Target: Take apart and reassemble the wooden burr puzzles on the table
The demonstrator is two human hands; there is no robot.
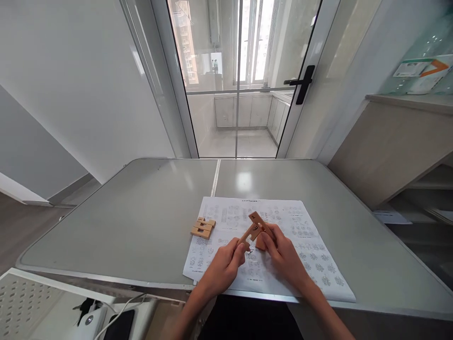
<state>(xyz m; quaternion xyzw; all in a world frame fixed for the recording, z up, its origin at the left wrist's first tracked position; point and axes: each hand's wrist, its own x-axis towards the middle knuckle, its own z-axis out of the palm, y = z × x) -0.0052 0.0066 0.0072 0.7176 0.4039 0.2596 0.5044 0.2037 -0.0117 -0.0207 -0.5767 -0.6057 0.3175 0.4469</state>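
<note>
My left hand point(224, 264) is closed in a pinch on the near end of a notched wooden bar point(252, 233) marked with a number. My right hand point(282, 253) grips another numbered wooden bar point(255, 218) that crosses the first one, and its fingers cover a further wooden piece point(260, 243) below. Both hands hover just above a printed instruction sheet point(311, 250) lying on the grey table point(141, 222). A small stack of loose wooden bars point(203, 227) rests at the sheet's left edge, apart from my hands.
A seam runs down the table's middle. Glass sliding doors point(240, 80) stand behind the table, a wooden shelf unit point(399, 141) to the right. Below the table's near left edge sit a white perforated surface point(24, 302), cables and a dark device point(120, 323).
</note>
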